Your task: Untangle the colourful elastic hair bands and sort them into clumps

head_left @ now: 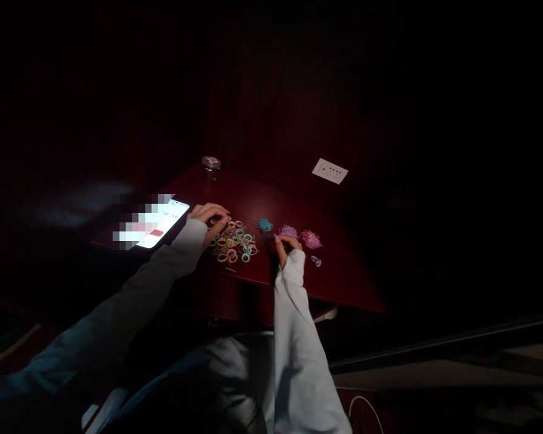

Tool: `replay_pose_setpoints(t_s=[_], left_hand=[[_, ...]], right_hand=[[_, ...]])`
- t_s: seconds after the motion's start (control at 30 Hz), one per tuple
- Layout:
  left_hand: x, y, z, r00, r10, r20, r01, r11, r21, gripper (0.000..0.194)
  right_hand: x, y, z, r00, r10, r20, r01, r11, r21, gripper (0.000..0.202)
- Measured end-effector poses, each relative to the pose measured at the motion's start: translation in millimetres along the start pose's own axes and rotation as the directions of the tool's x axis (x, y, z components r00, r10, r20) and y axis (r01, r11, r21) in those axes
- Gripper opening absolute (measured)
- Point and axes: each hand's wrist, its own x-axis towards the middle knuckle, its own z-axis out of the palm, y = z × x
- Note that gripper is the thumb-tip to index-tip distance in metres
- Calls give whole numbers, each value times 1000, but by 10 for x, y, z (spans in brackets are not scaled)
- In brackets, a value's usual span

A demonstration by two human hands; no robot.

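Observation:
On a dark red table lies a mixed pile of hair ties in yellow, green and pink. My left hand rests at the pile's upper left edge, fingers apart. A small teal heap sits right of the pile. Beside a purple heap is my right hand, its thumb and index finger bent close together; whether something small is between them cannot be made out. Further right are a pink heap and a couple of purple ties.
A lit phone lies left of my left hand. A clear jar with a lid stands at the back left. A white socket plate is behind the table. A white cable hangs at the lower right.

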Motion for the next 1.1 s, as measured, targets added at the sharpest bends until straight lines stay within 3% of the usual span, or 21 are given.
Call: replay_pose_setpoints(t_s=[0.17, 0.3, 0.47, 0.73, 0.93, 1.1], left_hand=[[14, -134, 41, 996, -53, -68, 53, 999, 2, 22], [3, -196, 112, 993, -113, -28, 114, 992, 44, 19], [-5, -246, 155, 992, -123, -38, 126, 990, 68, 20], [8, -252, 141, 991, -129, -40, 131, 989, 69, 20], [3, -194, 112, 990, -143, -23, 144, 988, 59, 22], [-5, -177, 113, 987, -155, -35, 157, 986, 49, 20]], right_hand=[[72, 515, -812, 974, 116, -194, -160, 959, -233, 43], [52, 762, -1143, 934, 245, -261, -327, 880, -344, 43], [49, 819, -1100, 942, 252, -221, -323, 855, -404, 49], [44, 774, -1079, 933, 284, -223, -357, 816, -455, 40], [23, 708, -1016, 984, 147, -96, -175, 847, -501, 49], [34, 698, -975, 989, 149, 2, -131, 876, -464, 52]])
